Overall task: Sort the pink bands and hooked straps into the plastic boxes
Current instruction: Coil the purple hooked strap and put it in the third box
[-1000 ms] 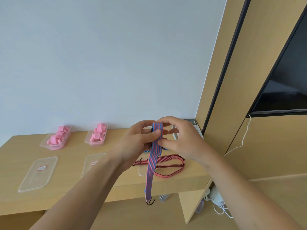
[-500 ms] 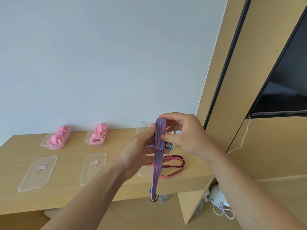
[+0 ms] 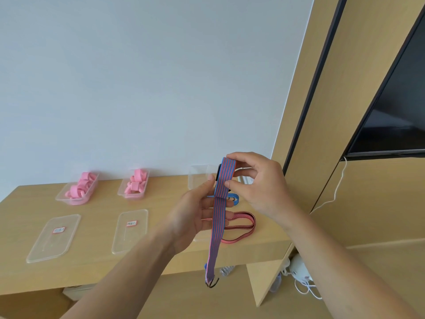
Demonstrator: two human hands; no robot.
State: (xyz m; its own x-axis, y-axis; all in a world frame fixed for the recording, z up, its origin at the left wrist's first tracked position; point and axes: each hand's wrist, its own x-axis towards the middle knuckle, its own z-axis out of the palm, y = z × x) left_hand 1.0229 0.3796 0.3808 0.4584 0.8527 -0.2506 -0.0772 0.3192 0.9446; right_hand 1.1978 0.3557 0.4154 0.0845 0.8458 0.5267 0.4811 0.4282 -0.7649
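The right hand (image 3: 257,187) pinched the folded top of a flat blue-and-red striped elastic strap (image 3: 218,217) between its thumb and fingertips. A black piece showed at the fold's nine o'clock edge. The left hand (image 3: 195,217) sat at seven o'clock from that pinch. Its fingers were straight and spread behind the strap, its thumb tip lay just beside the strap's left edge, and it curled round nothing.

From the fold the strap hung toward six o'clock, past the front edge of the light wooden desk (image 3: 96,215). It ended in a dark metal hook (image 3: 212,284) below the desk top.

On the desk, part of a blue strap (image 3: 234,199) lay at six o'clock from the pinch, under the right thumb. A looped red-and-black striped strap (image 3: 249,223) lay at five o'clock. An open clear plastic box (image 3: 197,176) stood by the wall at nine o'clock, near the fold.

Further along at nine o'clock, well apart from the hands, stood two more clear boxes, each holding pink bands: a nearer box (image 3: 135,186) and a farther box (image 3: 78,192). At eight o'clock two flat clear lids lay in front of them, a nearer lid (image 3: 131,229) and a farther lid (image 3: 54,238), each with a small label.

A dark wall screen (image 3: 391,116) hung at two o'clock, and a white cable (image 3: 338,187) trailed down at three o'clock.
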